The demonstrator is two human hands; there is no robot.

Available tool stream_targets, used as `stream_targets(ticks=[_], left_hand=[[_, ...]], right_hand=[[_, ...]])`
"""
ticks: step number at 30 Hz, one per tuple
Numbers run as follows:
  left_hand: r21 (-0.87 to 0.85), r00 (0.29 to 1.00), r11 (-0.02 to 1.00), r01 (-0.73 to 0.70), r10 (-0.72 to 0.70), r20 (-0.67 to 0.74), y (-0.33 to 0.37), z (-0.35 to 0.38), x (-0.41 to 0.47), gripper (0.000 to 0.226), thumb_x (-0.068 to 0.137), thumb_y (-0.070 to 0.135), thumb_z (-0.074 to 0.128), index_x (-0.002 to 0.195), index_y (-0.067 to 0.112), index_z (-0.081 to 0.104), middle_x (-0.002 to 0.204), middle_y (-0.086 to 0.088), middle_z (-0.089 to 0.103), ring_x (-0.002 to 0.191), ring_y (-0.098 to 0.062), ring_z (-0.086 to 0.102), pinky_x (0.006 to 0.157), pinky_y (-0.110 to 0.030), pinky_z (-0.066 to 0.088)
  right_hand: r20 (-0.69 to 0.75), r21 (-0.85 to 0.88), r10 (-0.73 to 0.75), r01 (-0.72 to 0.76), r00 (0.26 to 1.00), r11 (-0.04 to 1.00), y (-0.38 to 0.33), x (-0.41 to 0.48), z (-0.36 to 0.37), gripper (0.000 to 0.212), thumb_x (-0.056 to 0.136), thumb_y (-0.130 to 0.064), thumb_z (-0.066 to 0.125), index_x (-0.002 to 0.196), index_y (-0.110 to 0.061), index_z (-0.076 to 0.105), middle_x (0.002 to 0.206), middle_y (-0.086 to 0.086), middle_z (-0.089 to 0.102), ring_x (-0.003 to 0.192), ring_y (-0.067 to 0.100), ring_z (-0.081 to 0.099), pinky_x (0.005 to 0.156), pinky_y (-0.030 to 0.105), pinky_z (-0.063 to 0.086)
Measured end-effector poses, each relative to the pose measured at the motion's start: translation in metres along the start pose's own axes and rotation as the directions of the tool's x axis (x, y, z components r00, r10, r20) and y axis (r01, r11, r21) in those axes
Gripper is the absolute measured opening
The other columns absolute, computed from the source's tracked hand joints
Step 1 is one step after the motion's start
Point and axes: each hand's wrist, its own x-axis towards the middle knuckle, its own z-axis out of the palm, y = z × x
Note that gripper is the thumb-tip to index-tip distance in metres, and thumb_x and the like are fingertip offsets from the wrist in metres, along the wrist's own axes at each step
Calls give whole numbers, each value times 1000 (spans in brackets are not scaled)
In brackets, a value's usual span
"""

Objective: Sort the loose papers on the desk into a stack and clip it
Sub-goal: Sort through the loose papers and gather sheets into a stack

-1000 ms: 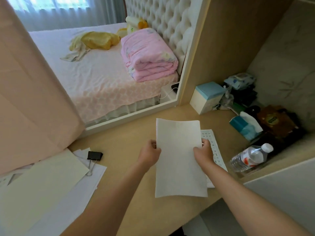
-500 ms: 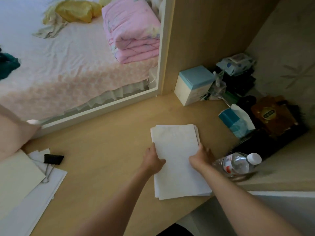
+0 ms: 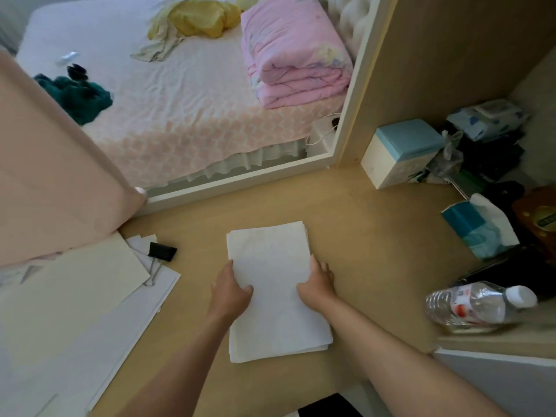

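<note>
A stack of white papers [image 3: 270, 284] lies flat in the middle of the wooden desk [image 3: 376, 236], its edges nearly flush. My left hand [image 3: 231, 291] rests against the stack's left edge with the thumb on the top sheet. My right hand [image 3: 317, 284] rests against the right edge, thumb on the paper and fingers spread on the desk beside it. A black binder clip [image 3: 162, 251] lies to the left on more loose papers [image 3: 90, 311], a cream sheet over white sheets, at the desk's left side.
A clear water bottle [image 3: 478, 305] lies on its side at the right. Behind it are a blue tissue pack [image 3: 478, 233], a blue-lidded box [image 3: 400, 152] and dark clutter. A pink curtain [image 3: 51, 176] hangs at the left, and a bed lies beyond the desk.
One second ago both hands held a single sheet up above the desk. They have laid it on the stack, and now they rest against the stack's sides. The view has shifted left.
</note>
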Motion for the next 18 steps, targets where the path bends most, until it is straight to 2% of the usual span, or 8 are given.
stream_targets(ticks=[3,7,10,11,14,16,18], left_hand=[[-39,998,999,38,-40,-38,-36,-33,-10,77,84,22,67,150,16,26,146,-3,42,134,-27,40,105,-42,39],[-156,999,988,-1,7,33,-77,-67,-15,67,81,21,67,141,19,36,134,1,50,128,-24,49,100,-37,44],[-163,997,986,-24,35,67,-101,-93,-15,68,91,18,61,149,12,27,146,-3,40,135,-24,40,105,-30,36],[-157,998,987,-27,37,59,-111,-103,-14,70,93,20,60,152,12,22,152,-5,35,138,-24,37,109,-33,34],[-114,997,990,-82,83,4,-146,-137,-14,67,95,25,57,152,15,24,155,-4,32,140,-22,34,114,-37,31],[-29,993,993,-115,114,-41,-173,-161,-16,62,96,25,54,151,14,26,152,-6,35,139,-24,33,112,-34,28],[115,990,988,-100,110,-89,-204,-183,-16,61,98,28,50,151,14,25,150,-8,35,137,-27,32,110,-36,29]], right_hand=[[51,-43,-30,32,998,999,-30,-17,39,81,90,-18,50,157,-17,4,159,4,11,143,30,15,115,36,23],[53,-112,-11,17,999,994,-53,-34,68,80,90,-20,50,156,-15,6,158,8,16,143,32,18,115,38,25],[-71,-252,-3,-15,997,968,-77,-47,77,73,90,-24,50,154,-15,16,155,10,23,140,33,25,112,41,30],[-118,-305,-39,1,992,952,-88,-52,81,70,90,-24,50,152,-16,19,155,9,23,139,32,25,110,41,31],[-121,-367,-233,174,965,914,-128,-70,108,66,89,-20,50,151,-19,26,157,7,18,140,29,23,112,40,29],[-10,-354,-352,326,936,876,-154,-85,137,60,91,-18,49,149,-19,30,154,5,23,138,27,27,112,38,31],[140,-344,-454,473,880,811,-174,-99,170,54,93,-19,50,146,-19,35,149,3,30,136,26,34,110,38,34]])
